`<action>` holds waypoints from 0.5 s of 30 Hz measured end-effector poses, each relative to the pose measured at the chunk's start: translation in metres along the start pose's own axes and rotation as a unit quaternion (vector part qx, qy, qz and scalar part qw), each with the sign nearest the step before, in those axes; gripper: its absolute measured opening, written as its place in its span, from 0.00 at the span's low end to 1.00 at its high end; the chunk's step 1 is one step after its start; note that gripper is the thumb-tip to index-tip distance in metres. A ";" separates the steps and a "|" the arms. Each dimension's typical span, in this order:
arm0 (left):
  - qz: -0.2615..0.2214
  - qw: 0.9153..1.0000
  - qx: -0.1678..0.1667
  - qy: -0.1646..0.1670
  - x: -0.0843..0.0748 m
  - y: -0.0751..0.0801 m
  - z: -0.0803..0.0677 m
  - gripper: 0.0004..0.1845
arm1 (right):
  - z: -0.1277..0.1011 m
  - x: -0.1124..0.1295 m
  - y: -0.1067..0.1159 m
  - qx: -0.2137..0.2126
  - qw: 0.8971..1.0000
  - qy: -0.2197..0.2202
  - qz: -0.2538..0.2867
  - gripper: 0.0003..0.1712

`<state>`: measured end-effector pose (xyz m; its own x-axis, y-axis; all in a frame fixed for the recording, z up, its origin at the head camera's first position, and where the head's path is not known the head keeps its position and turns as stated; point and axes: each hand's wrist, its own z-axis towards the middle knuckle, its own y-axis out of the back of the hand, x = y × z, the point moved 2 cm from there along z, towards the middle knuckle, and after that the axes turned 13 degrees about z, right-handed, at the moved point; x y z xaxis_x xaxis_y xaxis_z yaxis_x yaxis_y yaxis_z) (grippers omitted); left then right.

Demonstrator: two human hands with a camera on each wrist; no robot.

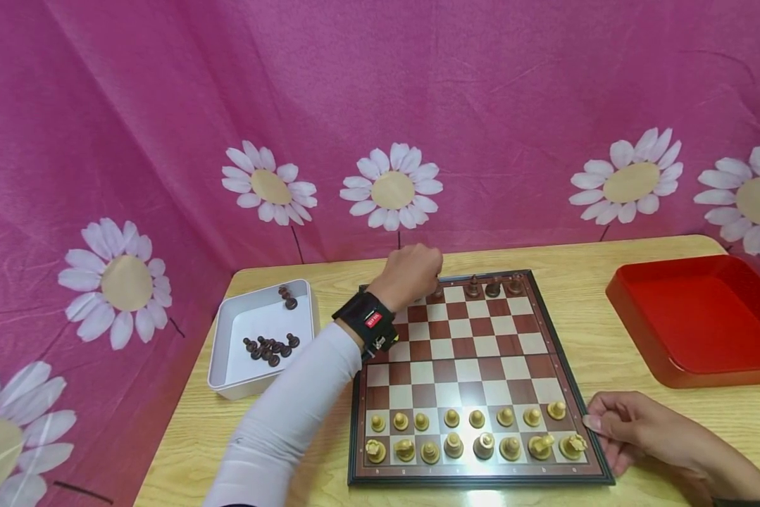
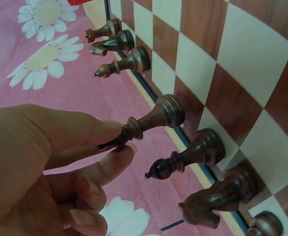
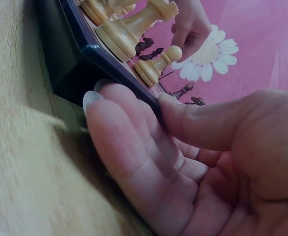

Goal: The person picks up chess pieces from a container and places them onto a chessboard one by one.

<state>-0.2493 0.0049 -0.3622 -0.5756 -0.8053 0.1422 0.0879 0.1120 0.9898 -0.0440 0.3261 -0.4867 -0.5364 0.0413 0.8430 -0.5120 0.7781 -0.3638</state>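
Here is the dark chess piece (image 2: 151, 120), its head hidden by the fingers so king or queen I can't tell, pinched between thumb and fingertip of the left hand (image 1: 411, 272), the other fingers loosely bent. Its base is at the far row of the chessboard (image 1: 443, 370); whether it touches the square I can't say. To the right of that hand stand a dark bishop (image 1: 472, 287), then a dark knight (image 1: 494, 287) and a dark rook (image 1: 515, 284). On the hand's other side, another bishop (image 2: 203, 150) and another knight (image 2: 222, 194). Down at the near right corner, the right hand (image 1: 636, 431) grips the board's edge, thumb on the rim, fingers bent against the side. Just left of it, two rows of gold chess pieces (image 1: 483, 445), pawns in front. Left of the left hand and nearer the person, a white box (image 1: 246, 313) holds a cluster of dark pawns (image 1: 273, 360). Beyond the right hand, a red tray (image 1: 709, 310) sits on the wooden table (image 1: 329, 458). Behind everything, a pink flowered cloth (image 1: 481, 105).
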 end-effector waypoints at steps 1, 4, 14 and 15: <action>0.004 1.000 0.004 0.000 -0.001 0.000 0.000 0.12 | 0.000 0.000 0.000 0.001 1.000 0.000 0.000 0.09; 0.021 1.000 0.012 0.002 -0.003 -0.002 0.000 0.12 | 0.000 0.001 0.000 0.003 1.000 0.004 -0.003 0.09; 0.040 0.999 0.006 0.002 -0.007 -0.002 0.004 0.09 | -0.001 0.004 0.000 0.003 1.000 0.012 -0.013 0.08; 0.042 0.999 0.005 0.002 -0.008 -0.003 0.004 0.10 | -0.001 0.004 0.000 0.003 1.000 0.011 -0.014 0.08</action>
<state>-0.2485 0.0132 -0.3660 -0.5637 -0.7950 0.2240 0.1266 0.1849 0.9746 -0.0454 0.3266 -0.4829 -0.5071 0.0331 0.8612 -0.5303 0.7758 -0.3421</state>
